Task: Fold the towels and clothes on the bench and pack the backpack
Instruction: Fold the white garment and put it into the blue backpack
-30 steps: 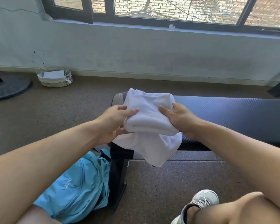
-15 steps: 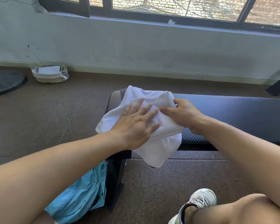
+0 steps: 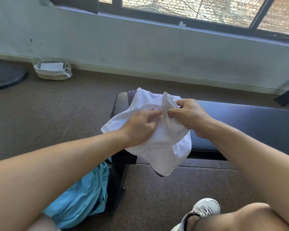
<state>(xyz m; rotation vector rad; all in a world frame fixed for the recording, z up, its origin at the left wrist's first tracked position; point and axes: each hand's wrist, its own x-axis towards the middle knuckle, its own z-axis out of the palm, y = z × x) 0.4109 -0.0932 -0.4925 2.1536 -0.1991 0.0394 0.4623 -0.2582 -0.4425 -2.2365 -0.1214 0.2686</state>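
A white towel [image 3: 163,147] lies rumpled over the left end of the dark padded bench [image 3: 240,120], its lower corner hanging off the front edge. My left hand [image 3: 140,127] lies on the towel's middle with fingers curled, pinching the cloth. My right hand [image 3: 188,114] pinches a raised fold of the towel close to my left fingertips. A dark garment [image 3: 131,97] peeks out under the towel at the bench's end. The light blue backpack [image 3: 80,199] sits on the floor below my left forearm, against the bench leg.
A wicker basket [image 3: 53,71] with white paper stands by the wall at the left. A dark round base [image 3: 5,75] lies on the floor at the far left. My white shoe [image 3: 200,212] and knee are at the bottom right.
My left hand went from pressing flat on the towel to pinching it. My right hand lifted a fold upward. The neat roll held a second ago has come loose.
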